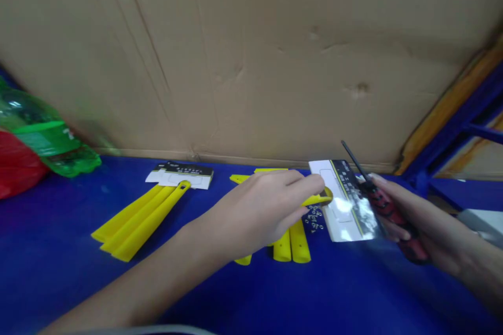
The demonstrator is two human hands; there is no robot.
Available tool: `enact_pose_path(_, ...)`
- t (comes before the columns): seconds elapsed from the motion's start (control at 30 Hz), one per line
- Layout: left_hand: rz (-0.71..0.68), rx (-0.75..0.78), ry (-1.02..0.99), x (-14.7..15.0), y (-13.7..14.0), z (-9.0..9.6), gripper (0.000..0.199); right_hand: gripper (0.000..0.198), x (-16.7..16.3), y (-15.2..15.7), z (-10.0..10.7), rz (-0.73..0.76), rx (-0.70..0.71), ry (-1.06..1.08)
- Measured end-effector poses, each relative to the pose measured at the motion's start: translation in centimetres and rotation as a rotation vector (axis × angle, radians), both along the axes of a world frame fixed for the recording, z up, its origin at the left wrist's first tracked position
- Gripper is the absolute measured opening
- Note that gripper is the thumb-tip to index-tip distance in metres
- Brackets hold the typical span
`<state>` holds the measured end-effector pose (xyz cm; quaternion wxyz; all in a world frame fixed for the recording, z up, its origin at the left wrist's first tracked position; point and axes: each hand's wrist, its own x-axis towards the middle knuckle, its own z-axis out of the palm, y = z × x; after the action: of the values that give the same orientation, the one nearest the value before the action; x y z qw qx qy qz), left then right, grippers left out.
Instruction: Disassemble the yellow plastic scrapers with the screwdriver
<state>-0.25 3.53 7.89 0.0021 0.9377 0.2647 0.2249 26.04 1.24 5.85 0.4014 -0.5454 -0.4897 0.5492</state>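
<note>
My left hand (pixel 271 204) is closed around a yellow plastic handle (pixel 314 199); its end, with a hanging hole, meets the edge of a printed header card (pixel 341 201). My right hand (pixel 412 220) grips a screwdriver (pixel 387 207) with a red and black handle, its thin dark shaft pointing up and left. The same hand is at the card's right edge and seems to pinch it too. Below my left hand lie more yellow handles (pixel 301 243), partly hidden by it. Several small metal rings (pixel 313 220) are scattered beside them.
On the left, several yellow handles (pixel 137 225) lie fanned with a black and white card (pixel 181 175) at their tops. A green bottle (pixel 51 136) and a red bag (pixel 19 165) are at far left. Cardboard (pixel 243 63) stands behind the blue table (pixel 275 298); a blue frame (pixel 463 125) rises right.
</note>
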Motion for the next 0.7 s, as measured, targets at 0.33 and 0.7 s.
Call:
enact_pose_path(0.33, -0.123, -0.091, -0.018, 5.4, 2.8, 1.4, 0.065, 0.052, 4.2, 0.0, -1.2, -0.032, 0.061, 0.015)
enact_pose_path(0.7, -0.104, -0.107, 0.092, 4.5, 2.5, 0.7, 0.082, 0.056, 3.7, -0.4, -1.5, -0.005, 0.092, -0.017)
